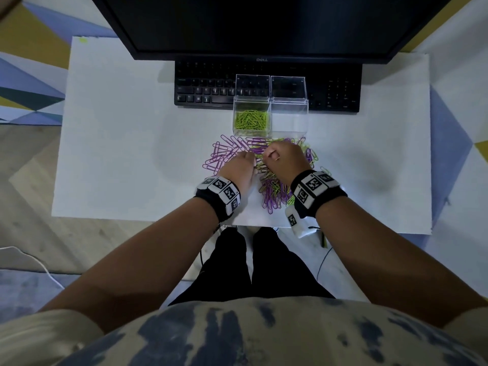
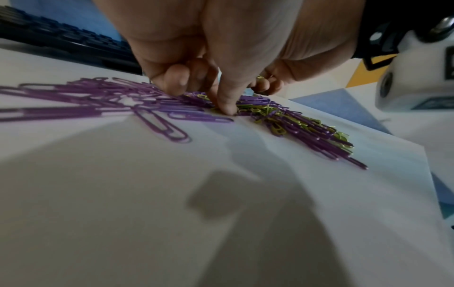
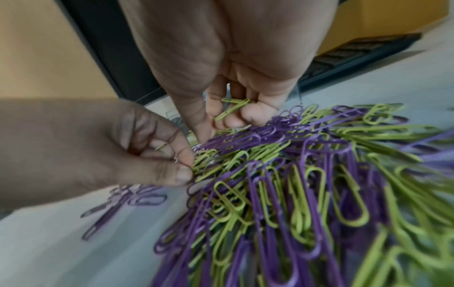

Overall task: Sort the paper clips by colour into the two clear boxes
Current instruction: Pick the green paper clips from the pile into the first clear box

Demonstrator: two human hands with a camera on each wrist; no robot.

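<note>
The big mixed heap of purple and green wire paper clips (image 1: 274, 186) lies on the white table (image 1: 111, 154), and everything here is told from that heap. At the near edge of the heap sit the 2 wrists with black and white patterned bands. Over the middle of the heap the left hand (image 1: 239, 167) bends down, its thumb and first finger pinching at a green clip (image 3: 203, 165) on the heap's edge; 1 more green clip may be tucked inside its curled fingers, but that is hard to tell. Just right of it, the right hand (image 1: 284, 157) has its fingers curled around a few green clips (image 3: 233, 106), with 1 finger poking down into the heap. To the left of the heap, purple clips (image 1: 224, 151) lie spread flat on their own. Past the heap stand 2 clear plastic boxes with lids flipped up: the left box (image 1: 252, 120) holds many green clips, and the right box (image 1: 289, 120) looks empty. Past those is a black keyboard (image 1: 206, 88) and a dark screen (image 1: 264, 27). The clips look light, thin, stiff and slippery, and they hook together, so I think it is best to pinch 1 by its rounded end and lift slowly. The hands hide the clips under them, and the wrist pictures are blurry.
</note>
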